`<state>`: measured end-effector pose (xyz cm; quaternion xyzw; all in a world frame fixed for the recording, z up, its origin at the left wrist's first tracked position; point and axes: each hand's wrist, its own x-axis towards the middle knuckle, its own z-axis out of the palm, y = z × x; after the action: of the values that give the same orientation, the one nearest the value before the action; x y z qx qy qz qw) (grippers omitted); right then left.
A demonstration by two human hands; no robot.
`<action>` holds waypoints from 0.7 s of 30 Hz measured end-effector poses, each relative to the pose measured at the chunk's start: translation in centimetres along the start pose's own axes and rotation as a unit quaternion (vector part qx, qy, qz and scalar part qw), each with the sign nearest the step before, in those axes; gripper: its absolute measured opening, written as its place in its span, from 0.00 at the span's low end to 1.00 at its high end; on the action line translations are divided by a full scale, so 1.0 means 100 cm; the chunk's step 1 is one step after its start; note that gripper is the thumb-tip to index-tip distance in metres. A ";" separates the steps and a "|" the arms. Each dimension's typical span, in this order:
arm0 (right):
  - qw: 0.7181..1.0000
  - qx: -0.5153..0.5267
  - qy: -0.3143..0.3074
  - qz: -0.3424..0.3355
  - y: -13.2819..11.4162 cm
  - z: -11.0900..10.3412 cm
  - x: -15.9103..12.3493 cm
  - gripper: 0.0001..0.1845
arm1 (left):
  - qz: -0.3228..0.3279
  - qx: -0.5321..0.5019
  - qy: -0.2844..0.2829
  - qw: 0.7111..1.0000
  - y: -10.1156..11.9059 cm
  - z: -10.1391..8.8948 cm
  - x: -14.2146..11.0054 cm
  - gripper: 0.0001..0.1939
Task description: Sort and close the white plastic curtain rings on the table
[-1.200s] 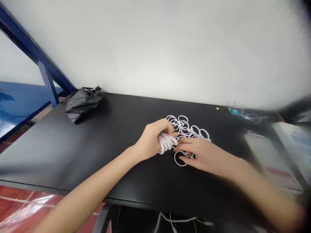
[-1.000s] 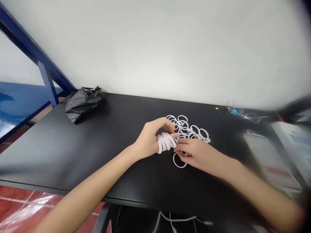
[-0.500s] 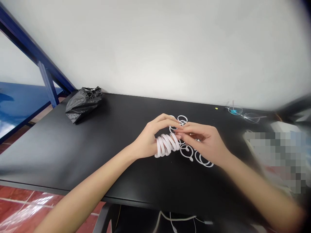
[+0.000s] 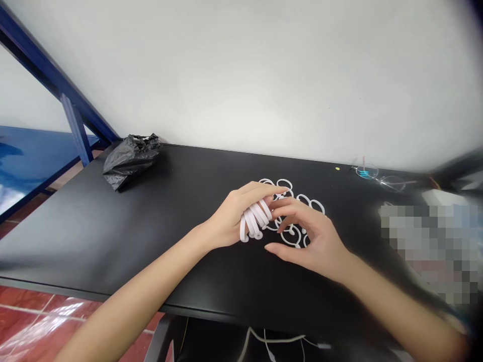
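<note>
Several white plastic rings [image 4: 253, 220], each with a small round end, are threaded in a row around the thumb of my left hand [image 4: 230, 216]. Its other fingers reach over the top of them, and the thumb is mostly hidden inside the rings. My right hand [image 4: 317, 236] is just to the right, thumb and fingers spread apart, with its forefinger at the far end of the row of rings. More white rings [image 4: 290, 236] of the same kind lie loose and overlapping on the black table [image 4: 188, 191], behind and below my right hand, which hides some of them.
A crumpled black plastic bag [image 4: 132, 158] lies at the table's back left. Eyeglasses [image 4: 377, 176] and a small yellow-green dot [image 4: 337, 168] are at the back right. Blue metal framing [image 4: 75, 125] stands on the left. White cables [image 4: 275, 340] hang below the front edge.
My right thumb has moved down and away from the fingers, opening the hand. The rings on my left thumb have slid closer to the hand and bunched together, and the left fingers lie lower over them.
</note>
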<state>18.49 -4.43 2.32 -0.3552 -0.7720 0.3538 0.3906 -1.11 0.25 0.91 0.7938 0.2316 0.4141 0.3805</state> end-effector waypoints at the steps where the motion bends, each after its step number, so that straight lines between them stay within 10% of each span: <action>1: 1.000 -0.012 0.004 0.010 -0.001 0.003 0.000 0.22 | -0.014 -0.002 -0.001 1.000 -0.001 0.001 -0.001 0.22; 7: 0.995 -0.018 0.095 0.029 -0.001 0.030 -0.005 0.24 | -0.110 -0.198 -0.011 0.974 -0.003 0.014 -0.004 0.29; 13: 0.988 0.125 0.056 0.065 0.002 0.038 -0.006 0.26 | -0.336 -0.466 0.004 0.819 0.008 0.027 0.002 0.20; 21: 0.972 0.168 0.075 0.144 -0.005 0.035 0.003 0.15 | -0.333 -0.550 0.005 0.766 0.009 0.043 -0.006 0.17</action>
<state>15.24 -5.39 1.32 -0.4176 -0.6104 0.5036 0.4464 2.20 -2.46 -0.23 0.3194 0.2163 0.3219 0.8646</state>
